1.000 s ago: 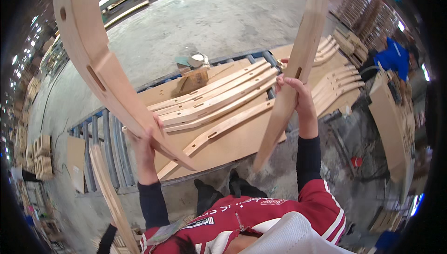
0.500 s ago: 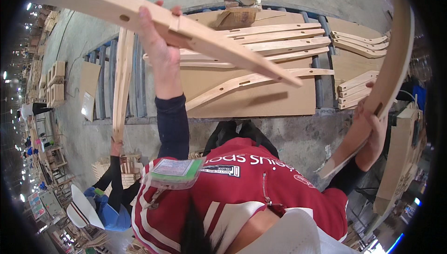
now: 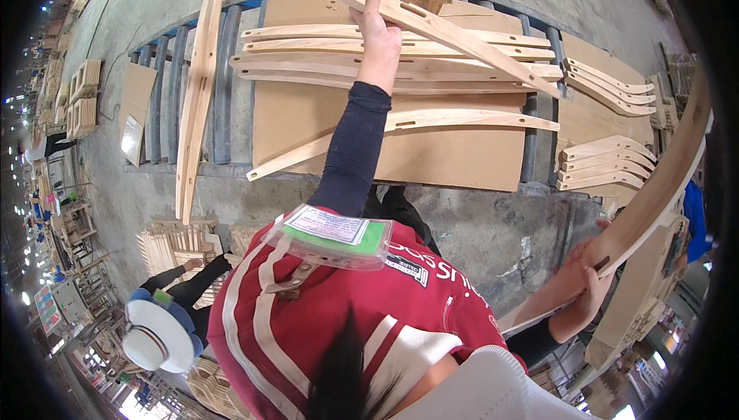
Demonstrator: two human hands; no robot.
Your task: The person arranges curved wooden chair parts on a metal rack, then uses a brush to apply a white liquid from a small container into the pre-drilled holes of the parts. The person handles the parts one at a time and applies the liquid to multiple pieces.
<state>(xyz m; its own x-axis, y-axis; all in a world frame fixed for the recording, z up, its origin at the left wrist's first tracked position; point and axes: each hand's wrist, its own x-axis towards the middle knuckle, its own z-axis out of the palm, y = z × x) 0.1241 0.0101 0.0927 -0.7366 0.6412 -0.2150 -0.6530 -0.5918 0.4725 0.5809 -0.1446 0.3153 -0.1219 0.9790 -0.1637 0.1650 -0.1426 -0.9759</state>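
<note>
The left hand (image 3: 377,39) is closed around a long wooden piece (image 3: 473,46), held above the roller conveyor (image 3: 225,93) and slanting down to the right across the boards laid there. The piece is pale, bare and smooth, gently bowed, with a narrowing lower end. Along its face show 1 oval hole, 1 longer slot beside the hand and a small hole close to the tip. The right hand (image 3: 586,291) grips a second wooden piece (image 3: 654,198), off to the right and apart from the conveyor. This is also a bare, curved length, more orange in tone, with a dark slot just beside the fingers.

The upper end of the piece on the left leaves the view at the top edge, and most of the fingers holding it are behind the wood. The far end of the piece on the right fades into the dark fisheye rim; its lower end reaches the red jacket (image 3: 308,320), where the tip is hard to make out. On the cardboard (image 3: 462,162), a row of similar boards (image 3: 308,66) is partly covered by the lifted piece and the forearm, so their count is unclear. The sleeve also crosses a separate curved board (image 3: 454,118).
</note>
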